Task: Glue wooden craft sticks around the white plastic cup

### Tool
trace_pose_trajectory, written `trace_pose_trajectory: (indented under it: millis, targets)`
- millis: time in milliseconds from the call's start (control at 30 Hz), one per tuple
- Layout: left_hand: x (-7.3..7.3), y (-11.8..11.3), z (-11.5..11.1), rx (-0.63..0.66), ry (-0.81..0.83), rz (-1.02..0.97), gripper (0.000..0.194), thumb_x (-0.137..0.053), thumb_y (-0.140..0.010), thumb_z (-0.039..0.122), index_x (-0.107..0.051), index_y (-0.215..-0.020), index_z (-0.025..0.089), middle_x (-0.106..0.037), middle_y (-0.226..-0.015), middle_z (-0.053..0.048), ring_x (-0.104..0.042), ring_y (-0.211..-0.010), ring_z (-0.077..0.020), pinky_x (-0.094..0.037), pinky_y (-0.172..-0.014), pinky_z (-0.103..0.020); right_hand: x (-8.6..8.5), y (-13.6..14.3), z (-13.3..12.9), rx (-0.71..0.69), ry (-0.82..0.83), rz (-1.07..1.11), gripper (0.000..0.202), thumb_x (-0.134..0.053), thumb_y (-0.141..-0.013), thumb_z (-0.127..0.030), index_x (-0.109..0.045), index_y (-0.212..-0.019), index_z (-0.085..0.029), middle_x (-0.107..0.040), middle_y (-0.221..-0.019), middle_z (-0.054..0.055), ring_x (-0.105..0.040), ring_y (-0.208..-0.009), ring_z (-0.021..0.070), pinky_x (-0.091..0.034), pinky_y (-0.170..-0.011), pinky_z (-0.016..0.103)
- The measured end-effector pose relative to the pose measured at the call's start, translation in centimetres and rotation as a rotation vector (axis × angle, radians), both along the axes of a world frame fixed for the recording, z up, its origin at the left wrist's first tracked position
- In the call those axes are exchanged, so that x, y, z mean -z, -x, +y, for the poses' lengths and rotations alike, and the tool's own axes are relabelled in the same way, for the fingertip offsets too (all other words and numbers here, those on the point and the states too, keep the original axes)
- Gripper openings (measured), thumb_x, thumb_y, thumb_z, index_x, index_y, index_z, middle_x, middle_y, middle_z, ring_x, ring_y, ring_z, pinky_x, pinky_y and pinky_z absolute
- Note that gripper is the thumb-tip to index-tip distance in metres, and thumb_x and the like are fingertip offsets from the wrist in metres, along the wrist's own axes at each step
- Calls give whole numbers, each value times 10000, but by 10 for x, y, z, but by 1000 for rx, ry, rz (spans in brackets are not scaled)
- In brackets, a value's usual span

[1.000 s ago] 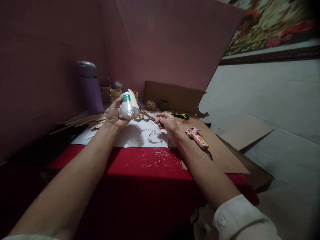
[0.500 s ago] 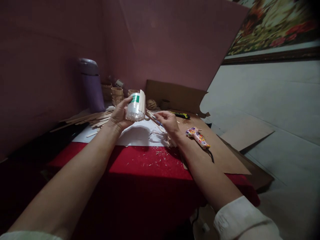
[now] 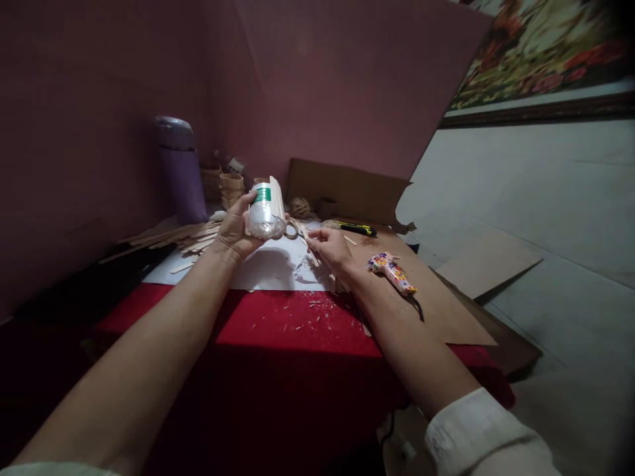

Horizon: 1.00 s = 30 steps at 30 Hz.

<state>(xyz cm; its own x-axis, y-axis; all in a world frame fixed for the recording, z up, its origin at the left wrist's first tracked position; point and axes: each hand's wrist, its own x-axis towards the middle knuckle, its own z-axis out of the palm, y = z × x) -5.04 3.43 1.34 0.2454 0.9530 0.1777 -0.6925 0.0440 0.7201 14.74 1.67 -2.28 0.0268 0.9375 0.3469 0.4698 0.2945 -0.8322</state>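
Note:
My left hand (image 3: pixel 237 228) is wrapped round a clear plastic bottle (image 3: pixel 266 215) with a green label, held tilted above the table. Pale wooden craft sticks (image 3: pixel 276 198) stand side by side along the bottle's right side. To the right of it, my right hand (image 3: pixel 331 246) is closed in a pinch, its fingertips at a wooden craft stick (image 3: pixel 313 256) that slants down over the white paper (image 3: pixel 270 268). Between the hands lies a ring-shaped handle (image 3: pixel 292 230), partly hidden by the bottle.
Loose craft sticks (image 3: pixel 193 237) lie at left, near a purple flask (image 3: pixel 183 175). A flowered glue gun (image 3: pixel 391 272) rests on cardboard (image 3: pixel 446 317) at right. Behind are a yellow-black cutter (image 3: pixel 360 229), a twine ball (image 3: pixel 299 207) and stick-covered cups (image 3: pixel 232 190). Scraps litter the red cloth (image 3: pixel 297 337).
The bottle has turned a little and shifted slightly left in my left hand. My right hand has dropped a little, its fingertips now at the craft stick; the ring-shaped handle shows more.

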Motion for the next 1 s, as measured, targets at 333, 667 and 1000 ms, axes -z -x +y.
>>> trace_pose_trajectory:
  millis: [333,667,1000]
  targets:
    - [-1,0,-4,101,107,63,475,-567,-848,316,-589,-1262,83,-740,-907,-146,-733,-821,-281,-607,-812,-445,-38,-17,1,263,-130,62,150,-691,-811,-260,-686,-701,-158,-675,-653,35,-591,-582,145,-457,-583,271]
    - [-2,-3,-8,142,111,68,454,-619,-810,259,-600,-1242,121,-753,-924,-124,-743,-806,-264,-618,-781,-410,-70,-123,-55,432,185,-786,281,-727,-778,-441,-702,-671,-182,-709,-728,97,-640,-716,221,-379,-597,302]
    - [-5,-6,-14,111,153,47,320,-626,-818,202,-617,-1126,119,-756,-856,-109,-748,-733,-244,-635,-710,-388,-3,-157,-65,242,172,-557,218,-685,-743,-426,-643,-720,-213,-624,-678,37,-525,-630,186,-345,-553,298]
